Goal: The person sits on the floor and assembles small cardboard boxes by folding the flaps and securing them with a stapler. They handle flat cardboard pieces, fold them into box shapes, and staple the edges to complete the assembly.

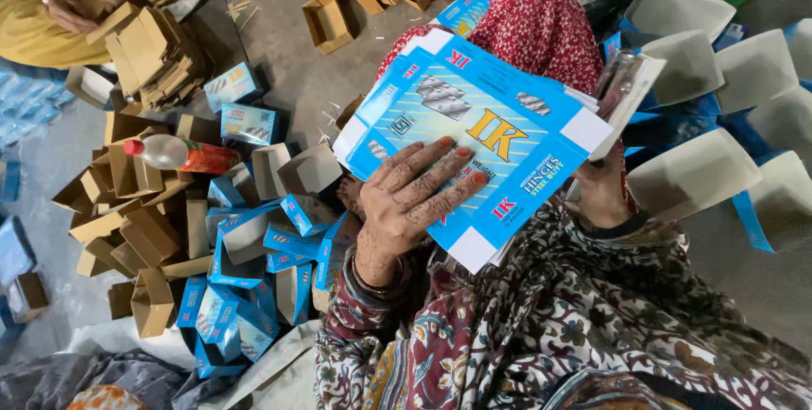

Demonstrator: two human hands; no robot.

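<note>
Flat glossy blue carton sheets (474,131) under left hand (419,198), fingers spread

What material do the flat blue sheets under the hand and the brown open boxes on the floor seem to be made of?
Blue sheets: likely thin cardboard with a glossy printed face; cut flaps and white edges show, and the left hand presses them flat.
Brown boxes: apparently plain unprinted cardboard, matte, with sharp folded walls.
</note>
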